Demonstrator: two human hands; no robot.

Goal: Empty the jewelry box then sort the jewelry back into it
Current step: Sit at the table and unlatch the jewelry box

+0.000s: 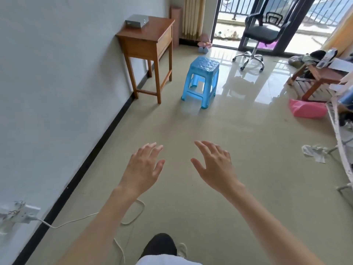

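A grey jewelry box (136, 21) with its lid down sits on a small wooden table (152, 38) against the left wall, far ahead of me. No jewelry shows. My left hand (142, 169) and my right hand (214, 165) are stretched out in front of me over the tiled floor, palms down, fingers spread and straight. Both hold nothing and are far from the box.
A blue plastic stool (201, 79) stands on the floor right of the table. A black office chair (261, 33) is by the balcony door. Clutter and a pink dustpan (305, 110) lie at the right. A white cable (133, 211) runs from a wall socket (21, 213).
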